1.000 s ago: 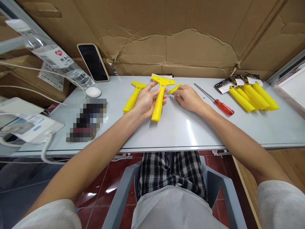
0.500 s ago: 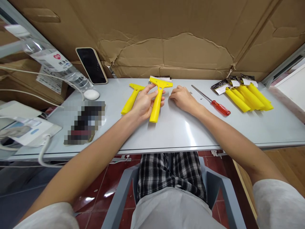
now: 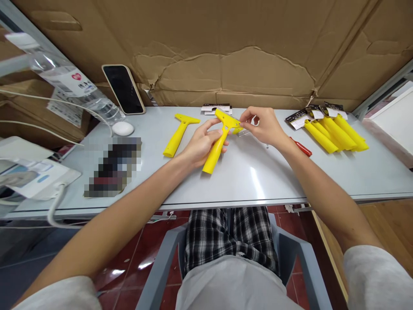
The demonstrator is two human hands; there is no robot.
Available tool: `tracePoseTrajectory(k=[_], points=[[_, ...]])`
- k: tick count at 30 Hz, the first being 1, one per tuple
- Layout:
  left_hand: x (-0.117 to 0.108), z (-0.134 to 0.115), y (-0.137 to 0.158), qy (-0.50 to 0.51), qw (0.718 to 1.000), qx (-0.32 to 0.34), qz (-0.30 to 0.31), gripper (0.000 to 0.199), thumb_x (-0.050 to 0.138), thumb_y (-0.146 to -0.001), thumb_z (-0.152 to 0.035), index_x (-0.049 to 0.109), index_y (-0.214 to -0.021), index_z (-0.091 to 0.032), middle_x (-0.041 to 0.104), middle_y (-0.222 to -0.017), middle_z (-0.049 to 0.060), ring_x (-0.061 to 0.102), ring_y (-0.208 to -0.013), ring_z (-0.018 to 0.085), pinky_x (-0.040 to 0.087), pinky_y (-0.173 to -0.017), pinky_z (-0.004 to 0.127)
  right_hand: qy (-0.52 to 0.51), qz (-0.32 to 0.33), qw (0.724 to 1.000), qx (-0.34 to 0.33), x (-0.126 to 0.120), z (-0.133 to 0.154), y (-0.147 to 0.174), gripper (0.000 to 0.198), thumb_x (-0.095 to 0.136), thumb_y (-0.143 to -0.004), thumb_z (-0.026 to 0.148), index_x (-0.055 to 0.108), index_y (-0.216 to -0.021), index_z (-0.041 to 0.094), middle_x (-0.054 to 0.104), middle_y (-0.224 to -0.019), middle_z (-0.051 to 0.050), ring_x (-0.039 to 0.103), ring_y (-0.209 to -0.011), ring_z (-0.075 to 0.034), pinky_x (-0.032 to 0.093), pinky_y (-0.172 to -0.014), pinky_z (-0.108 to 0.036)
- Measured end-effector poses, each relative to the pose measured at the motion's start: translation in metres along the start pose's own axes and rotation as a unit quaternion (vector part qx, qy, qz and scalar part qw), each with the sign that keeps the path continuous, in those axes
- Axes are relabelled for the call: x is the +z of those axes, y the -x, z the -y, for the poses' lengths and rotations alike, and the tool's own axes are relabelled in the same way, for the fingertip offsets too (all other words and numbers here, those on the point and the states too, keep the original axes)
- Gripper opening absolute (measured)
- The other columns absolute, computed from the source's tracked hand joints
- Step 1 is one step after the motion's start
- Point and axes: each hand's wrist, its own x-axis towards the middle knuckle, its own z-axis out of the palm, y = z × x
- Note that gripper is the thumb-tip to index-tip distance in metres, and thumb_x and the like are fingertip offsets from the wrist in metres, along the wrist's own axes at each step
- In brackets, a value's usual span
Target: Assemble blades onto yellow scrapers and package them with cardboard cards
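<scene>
My left hand (image 3: 204, 144) is closed around the handle of a yellow scraper (image 3: 215, 154), tilted above the table with its wide head up. My right hand (image 3: 263, 122) pinches at the right end of that head, beside a small hole. Whatever is between its fingertips is too small to make out. Just under the head's right end shows a thin metal strip (image 3: 244, 133). A second yellow scraper (image 3: 176, 140) lies on the table left of my left hand. The red handle of a screwdriver (image 3: 302, 147) shows beyond my right forearm, which hides its shaft.
Several yellow scraper handles (image 3: 337, 135) with black and white cards lie at the right. White cards (image 3: 216, 108) rest by the cardboard (image 3: 193, 94) at the back. On the left are a phone (image 3: 124, 90), a water bottle (image 3: 71, 82) and a white oval object (image 3: 122, 128).
My right hand has lifted from the tabletop and come to the scraper's head. The scraper in my left hand has turned, its head's right end now lower and nearer me.
</scene>
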Motion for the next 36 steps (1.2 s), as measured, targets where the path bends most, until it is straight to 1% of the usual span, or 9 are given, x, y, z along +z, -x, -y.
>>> tracePoseTrajectory(k=[4,7,9,14,20,25,30,33,36], points=[[0.006,0.008,0.005,-0.016,0.998,0.008,0.052,0.059,0.081,-0.097,-0.018,0.058,-0.152,-0.024,0.083,-0.110,0.008,0.072,-0.071,0.015,0.058,-0.057,0.027,-0.053,-0.005,0.999,-0.007,0.007,0.013,0.001,0.023,0.074,-0.090,0.037,0.076,-0.096,0.015,0.077,-0.093,-0.005,0.061,-0.084,-0.011,0.049,-0.083,-0.027],[0.009,0.012,0.007,-0.024,0.997,0.007,0.074,0.056,0.081,-0.097,-0.019,0.059,-0.148,-0.024,0.080,-0.103,0.005,0.071,-0.070,0.015,0.057,-0.057,0.027,-0.065,-0.009,0.998,-0.007,0.011,0.017,0.001,0.026,0.074,-0.090,0.040,0.075,-0.096,0.015,0.077,-0.093,-0.005,0.062,-0.085,-0.011,0.049,-0.083,-0.027],[0.010,0.013,0.008,-0.027,0.996,0.008,0.081,0.054,0.081,-0.097,-0.019,0.061,-0.147,-0.023,0.080,-0.102,0.005,0.071,-0.069,0.015,0.057,-0.057,0.027,-0.062,-0.013,0.998,-0.001,0.010,0.018,0.001,0.028,0.074,-0.091,0.042,0.075,-0.096,0.015,0.077,-0.093,-0.005,0.062,-0.084,-0.011,0.049,-0.082,-0.027],[0.011,0.012,0.011,-0.025,0.997,0.013,0.077,0.051,0.082,-0.097,-0.020,0.064,-0.144,-0.024,0.081,-0.104,0.007,0.071,-0.070,0.015,0.056,-0.058,0.027,-0.054,-0.003,0.998,0.014,0.005,0.018,0.002,0.029,0.075,-0.091,0.043,0.075,-0.098,0.015,0.077,-0.094,-0.006,0.062,-0.084,-0.012,0.050,-0.082,-0.028],[0.013,0.012,0.013,-0.038,0.997,0.022,0.070,0.049,0.083,-0.098,-0.020,0.065,-0.144,-0.023,0.078,-0.099,0.006,0.070,-0.070,0.016,0.056,-0.058,0.028,-0.060,0.002,0.998,0.012,0.005,0.017,0.001,0.028,0.077,-0.090,0.040,0.077,-0.104,0.016,0.078,-0.097,-0.007,0.065,-0.088,-0.013,0.051,-0.084,-0.029],[0.014,0.010,0.015,-0.052,0.995,0.030,0.076,0.046,0.082,-0.099,-0.021,0.066,-0.143,-0.023,0.076,-0.098,0.005,0.070,-0.070,0.016,0.057,-0.059,0.028,-0.062,0.001,0.998,0.003,0.005,0.018,0.001,0.031,0.077,-0.090,0.042,0.077,-0.107,0.016,0.079,-0.099,-0.006,0.068,-0.091,-0.014,0.052,-0.086,-0.029],[0.013,0.010,0.014,-0.046,0.995,0.019,0.081,0.045,0.078,-0.100,-0.019,0.065,-0.143,-0.022,0.077,-0.102,0.006,0.071,-0.070,0.016,0.057,-0.058,0.028,-0.062,0.002,0.998,-0.009,0.005,0.017,0.002,0.034,0.076,-0.092,0.045,0.077,-0.110,0.016,0.079,-0.100,-0.007,0.069,-0.091,-0.013,0.052,-0.086,-0.029],[0.013,0.011,0.013,-0.033,0.996,0.010,0.086,0.047,0.081,-0.098,-0.019,0.065,-0.142,-0.022,0.077,-0.100,0.005,0.072,-0.070,0.016,0.057,-0.058,0.028,-0.049,0.008,0.999,-0.005,0.006,0.017,0.003,0.036,0.076,-0.094,0.048,0.077,-0.112,0.017,0.079,-0.101,-0.007,0.070,-0.093,-0.014,0.052,-0.086,-0.029],[0.013,0.011,0.013,-0.023,0.996,0.008,0.086,0.048,0.083,-0.097,-0.019,0.065,-0.141,-0.022,0.077,-0.100,0.005,0.071,-0.070,0.016,0.056,-0.058,0.028,-0.039,0.006,0.999,-0.006,0.007,0.017,0.004,0.034,0.074,-0.095,0.046,0.077,-0.113,0.018,0.080,-0.102,-0.007,0.070,-0.094,-0.015,0.053,-0.088,-0.030]])
